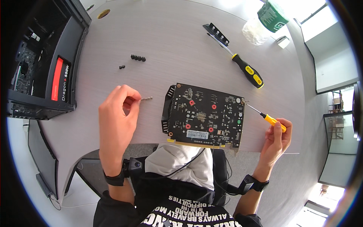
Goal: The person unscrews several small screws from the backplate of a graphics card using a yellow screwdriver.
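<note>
A black graphics card (pixel 206 117) lies with its circuit-board side up near the table's front edge, red washers around several of its screw holes. My right hand (pixel 278 136) grips a small screwdriver (pixel 273 121) by its yellow handle, the shaft's tip close to the card's upper right edge. On the left, my left hand (pixel 120 109) is closed in a pinch at the end of a short row of small silver screws (pixel 147 98). What sits between those fingertips is too small to make out.
A computer case (pixel 64 56) with an open side stands at the left. Black screws (pixel 138 58) form a row, with smaller dark ones (pixel 121 67) nearby. A larger black-and-yellow screwdriver (pixel 247 71) touches a slotted metal bracket (pixel 218 34). Behind stands a green tub (pixel 272 17) beside clear plastic wrap (pixel 255 32).
</note>
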A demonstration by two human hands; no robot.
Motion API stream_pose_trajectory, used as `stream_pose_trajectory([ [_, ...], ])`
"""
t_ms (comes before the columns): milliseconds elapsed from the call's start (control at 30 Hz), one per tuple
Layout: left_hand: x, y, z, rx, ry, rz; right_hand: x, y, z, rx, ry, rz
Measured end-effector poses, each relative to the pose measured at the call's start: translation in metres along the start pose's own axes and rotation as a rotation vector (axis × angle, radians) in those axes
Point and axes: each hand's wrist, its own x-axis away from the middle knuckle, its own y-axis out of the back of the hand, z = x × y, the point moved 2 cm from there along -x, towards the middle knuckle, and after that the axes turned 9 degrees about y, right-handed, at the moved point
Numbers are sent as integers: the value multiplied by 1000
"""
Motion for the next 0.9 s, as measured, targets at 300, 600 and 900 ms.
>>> stream_pose_trajectory([
  [300, 6, 1, -5, -20, 11, -14, 1, 1, -2, 27, 26, 20],
  [600, 2, -4, -2, -77, 35, 1, 2, -1, -1, 40, 27, 13],
  [900, 4, 2, -4, -65, -35, -5, 2, 0, 0, 51, 23, 22],
])
